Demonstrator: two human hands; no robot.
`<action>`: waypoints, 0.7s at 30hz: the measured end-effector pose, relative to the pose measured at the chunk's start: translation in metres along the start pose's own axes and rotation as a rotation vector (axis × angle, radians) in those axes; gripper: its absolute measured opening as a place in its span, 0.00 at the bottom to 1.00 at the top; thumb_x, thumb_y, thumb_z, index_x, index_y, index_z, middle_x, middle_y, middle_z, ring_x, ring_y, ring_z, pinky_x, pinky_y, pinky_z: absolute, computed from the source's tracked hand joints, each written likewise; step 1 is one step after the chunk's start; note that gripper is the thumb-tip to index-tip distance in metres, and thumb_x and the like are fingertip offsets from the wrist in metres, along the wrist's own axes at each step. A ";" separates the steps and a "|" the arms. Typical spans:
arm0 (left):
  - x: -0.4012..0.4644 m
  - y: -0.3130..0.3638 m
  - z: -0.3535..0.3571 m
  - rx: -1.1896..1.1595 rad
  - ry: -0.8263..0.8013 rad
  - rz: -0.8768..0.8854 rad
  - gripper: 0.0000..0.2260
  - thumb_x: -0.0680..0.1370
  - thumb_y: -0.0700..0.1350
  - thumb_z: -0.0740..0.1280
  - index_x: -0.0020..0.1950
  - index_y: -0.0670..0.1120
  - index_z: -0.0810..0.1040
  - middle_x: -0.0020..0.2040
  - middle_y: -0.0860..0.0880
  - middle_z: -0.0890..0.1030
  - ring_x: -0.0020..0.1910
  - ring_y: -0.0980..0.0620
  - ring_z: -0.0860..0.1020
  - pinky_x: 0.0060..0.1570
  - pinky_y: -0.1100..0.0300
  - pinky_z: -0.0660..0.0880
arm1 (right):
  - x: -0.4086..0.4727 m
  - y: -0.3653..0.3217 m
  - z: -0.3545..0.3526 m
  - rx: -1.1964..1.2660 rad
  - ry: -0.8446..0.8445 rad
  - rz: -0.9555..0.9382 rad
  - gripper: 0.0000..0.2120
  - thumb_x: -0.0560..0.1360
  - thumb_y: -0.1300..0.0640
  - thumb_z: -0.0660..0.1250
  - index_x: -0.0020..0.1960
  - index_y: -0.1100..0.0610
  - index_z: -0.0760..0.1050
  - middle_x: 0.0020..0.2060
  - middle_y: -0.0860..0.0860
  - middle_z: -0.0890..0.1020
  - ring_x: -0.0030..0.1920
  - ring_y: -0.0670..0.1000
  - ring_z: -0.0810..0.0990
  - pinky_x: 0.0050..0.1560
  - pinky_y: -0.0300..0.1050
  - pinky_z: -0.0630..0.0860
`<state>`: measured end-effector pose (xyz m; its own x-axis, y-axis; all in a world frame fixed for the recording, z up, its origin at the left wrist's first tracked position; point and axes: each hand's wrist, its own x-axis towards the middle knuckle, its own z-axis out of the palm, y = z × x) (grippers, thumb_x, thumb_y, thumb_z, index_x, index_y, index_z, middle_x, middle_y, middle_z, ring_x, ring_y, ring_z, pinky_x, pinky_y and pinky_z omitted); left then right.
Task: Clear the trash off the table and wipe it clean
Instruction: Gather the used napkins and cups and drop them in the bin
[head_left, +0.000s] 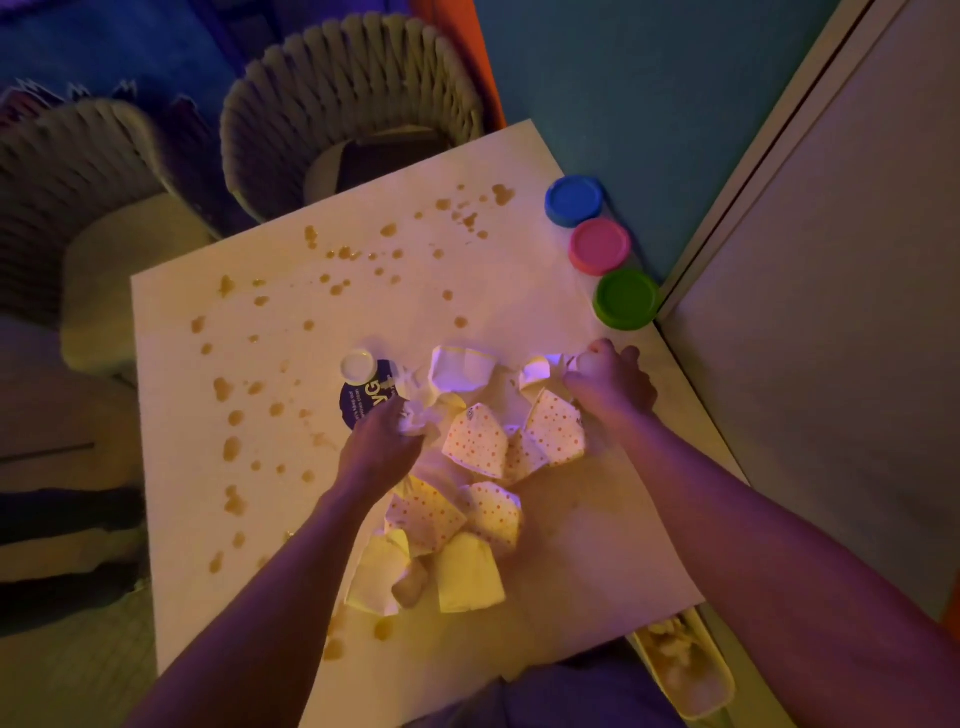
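Brown-spattered pale table (519, 291) — wicker chairs (353, 88) beyond

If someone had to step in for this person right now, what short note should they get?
Left hand grips crumpled paper beside the dark pouch. Right hand pinches a paper scrap at the far end of the pile. Crushed paper cups are heaped mid-table, none cleared yet. Brown spill drops cover the left and far side, unwiped. Three coloured tubs sit along the right edge. Left: bin the trash, then wipe.
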<state>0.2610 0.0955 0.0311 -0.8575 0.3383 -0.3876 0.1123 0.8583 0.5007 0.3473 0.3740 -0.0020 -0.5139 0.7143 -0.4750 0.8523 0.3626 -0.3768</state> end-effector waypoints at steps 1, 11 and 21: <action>0.001 0.000 0.001 -0.004 0.005 -0.012 0.08 0.72 0.56 0.66 0.42 0.52 0.74 0.41 0.50 0.81 0.42 0.44 0.79 0.40 0.53 0.74 | 0.001 0.001 -0.001 0.004 -0.010 -0.008 0.25 0.71 0.43 0.68 0.66 0.46 0.70 0.62 0.55 0.71 0.58 0.63 0.78 0.53 0.50 0.72; 0.001 -0.006 -0.004 0.068 -0.052 -0.126 0.05 0.71 0.45 0.74 0.41 0.49 0.79 0.39 0.50 0.83 0.40 0.48 0.79 0.37 0.58 0.68 | -0.014 0.003 -0.022 0.211 -0.057 -0.020 0.27 0.68 0.39 0.70 0.64 0.46 0.73 0.58 0.54 0.71 0.56 0.61 0.78 0.50 0.46 0.70; -0.009 -0.013 0.021 0.202 -0.096 -0.253 0.19 0.69 0.61 0.74 0.54 0.52 0.81 0.50 0.48 0.83 0.50 0.43 0.81 0.42 0.56 0.72 | -0.076 0.001 -0.010 0.280 -0.124 -0.087 0.27 0.67 0.40 0.70 0.64 0.45 0.73 0.58 0.52 0.73 0.57 0.59 0.78 0.59 0.50 0.74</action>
<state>0.2780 0.0894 0.0119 -0.8206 0.1312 -0.5563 0.0075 0.9757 0.2191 0.3886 0.3259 0.0420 -0.6065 0.6028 -0.5184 0.7537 0.2282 -0.6164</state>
